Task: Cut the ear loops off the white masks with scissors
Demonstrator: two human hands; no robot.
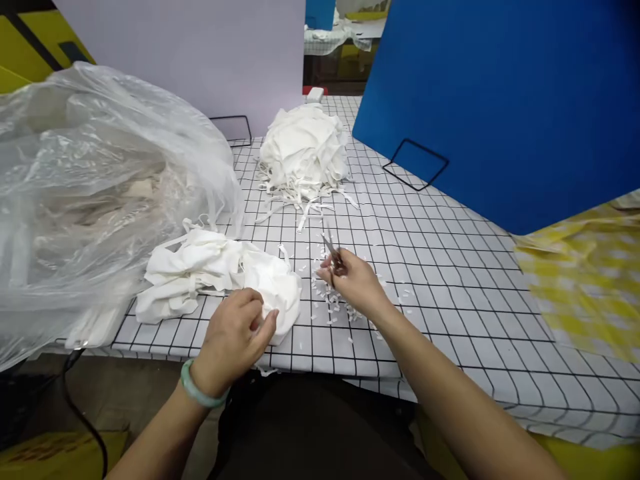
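Note:
My left hand (pixel 237 332) is over the near edge of a white cloth piece (pixel 273 283), its fingers bent and the thumb apart, with nothing visible between them. My right hand (pixel 357 280) is closed around small scissors (pixel 329 245), whose blades point up and away from me. Little white snippets (pixel 334 308) lie scattered on the table below and around that hand. To the left of the cloth piece is a crumpled bunch of white fabric (pixel 195 267). Farther back stands a heap of white cloth pieces (pixel 304 150) with loose straps hanging out.
A large clear plastic bag (pixel 100 167) with pale items inside covers the left side of the grid-patterned table (pixel 440 267). Upright at the back are a pale panel (pixel 200 53) and a blue panel (pixel 500 100) with wire stands. Yellow checked cloth (pixel 585 280) lies at right.

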